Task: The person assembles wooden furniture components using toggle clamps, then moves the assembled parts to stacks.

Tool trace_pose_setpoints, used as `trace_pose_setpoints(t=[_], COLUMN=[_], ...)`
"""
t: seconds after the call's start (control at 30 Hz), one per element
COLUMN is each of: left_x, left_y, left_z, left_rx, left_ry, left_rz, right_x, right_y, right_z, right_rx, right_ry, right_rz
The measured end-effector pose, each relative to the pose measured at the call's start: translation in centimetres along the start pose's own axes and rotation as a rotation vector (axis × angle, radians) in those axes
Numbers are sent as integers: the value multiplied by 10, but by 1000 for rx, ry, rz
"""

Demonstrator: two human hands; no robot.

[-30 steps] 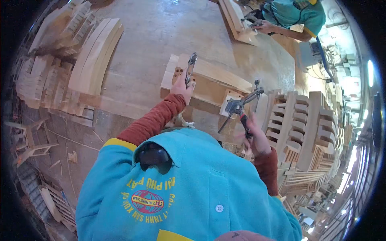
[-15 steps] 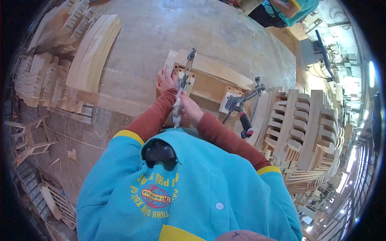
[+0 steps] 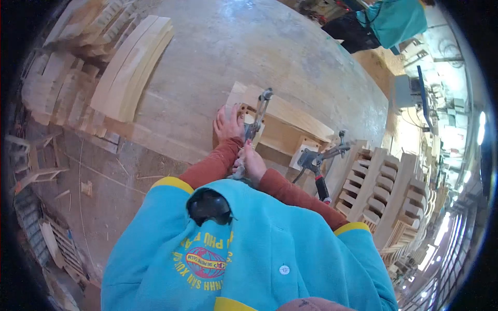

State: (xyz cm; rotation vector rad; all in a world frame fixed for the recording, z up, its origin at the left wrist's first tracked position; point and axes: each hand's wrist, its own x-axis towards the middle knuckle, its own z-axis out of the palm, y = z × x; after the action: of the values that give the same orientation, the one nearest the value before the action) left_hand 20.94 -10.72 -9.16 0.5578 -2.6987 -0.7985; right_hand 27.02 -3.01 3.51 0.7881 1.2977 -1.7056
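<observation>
My left hand (image 3: 229,123) lies with its fingers stretched out over the left end of a wooden frame (image 3: 290,118) on the bench. Beside it, a metal toggle clamp (image 3: 256,120) reaches over that end of the frame. My right hand (image 3: 252,163) is closed around the clamp's pale, wrapped handle, close to my shirt front. Part of the handle is hidden by the fingers. Farther right, a second toggle clamp (image 3: 314,159) with a black and red handle stands by a small wooden block (image 3: 303,151) at the frame's other end.
Curved wooden boards (image 3: 132,67) are stacked at the left of the bench (image 3: 207,57). Slotted wooden parts (image 3: 381,189) stand in rows at the right. Another person (image 3: 391,23) is at the far right. Wooden pieces (image 3: 41,166) lie on the floor at left.
The view has shifted, so the bench, frame and hands appear farther right and lower. My right hand stays on the clamp handle, my left on the frame. The other person's posture has changed.
</observation>
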Motion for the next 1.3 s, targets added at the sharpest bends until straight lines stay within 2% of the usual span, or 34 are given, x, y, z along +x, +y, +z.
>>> trace_pose_setpoints(t=[0.13, 0.23, 0.33, 0.37, 0.4, 0.43, 0.47, 0.53, 0.6, 0.63, 0.67, 0.73, 0.8, 0.9, 1.0, 1.1, 1.17, 1.23, 1.3], left_x=[0, 3, -3, -32, -29, -11, -1, -6, -5, 1, 14, 53, 90, 118, 122, 138, 149, 161, 177], left_y=[7, 10, -1, 10, 9, 5, -2, -2, -5, -4, -2, -3, 32, 65, 92, 99, 112, 117, 107], left_z=[-9, -16, -3, -3, -2, 0, 5, 15, 18, 14, 8, 1, -43, -30, -26, -1, -17, -49, -87], left_rx=[46, 26, 140, 86, 54, 23, -3, 62, 131, 61, 1, -185, -228, 251, 229, 214, 155, 124, 143], left_ry=[-62, -93, -105, -119, -66, 8, 56, 54, -5, -123, -243, 27, -22, -416, -759, -861, -695, -561, -440], left_rz=[-50, -89, -22, -42, -44, -34, -29, -31, -30, -121, -207, 100, 441, 859, 937, 961, 1030, 1020, 928], right_x=[11, 10, -65, -86, -85, -75, -70, -78, -92, -100, -107, -118, -138, -169, -195, -212, -215, -205, -184], right_y=[3, 2, -43, -35, -39, -48, -47, -56, -50, -43, -38, -28, -25, -19, -15, -10, -6, 5, 23], right_z=[2, 12, 16, 2, 1, 3, -4, -3, -14, -22, -35, -71, -98, -117, -124, -136, -165, -213, -252], right_rx=[166, 35, 112, 140, 147, 144, 303, 434, 192, 84, -21, -383, -283, -161, -159, -173, -129, -124, -107], right_ry=[79, 245, -79, -97, -174, -265, -444, -372, -398, -402, -310, -255, -125, 34, 70, 160, 375, 708, 939], right_rz=[21, -57, 235, 301, 326, 337, 325, 337, 180, 93, 44, -230, -323, -461, -594, -742, -912, -929, -817])
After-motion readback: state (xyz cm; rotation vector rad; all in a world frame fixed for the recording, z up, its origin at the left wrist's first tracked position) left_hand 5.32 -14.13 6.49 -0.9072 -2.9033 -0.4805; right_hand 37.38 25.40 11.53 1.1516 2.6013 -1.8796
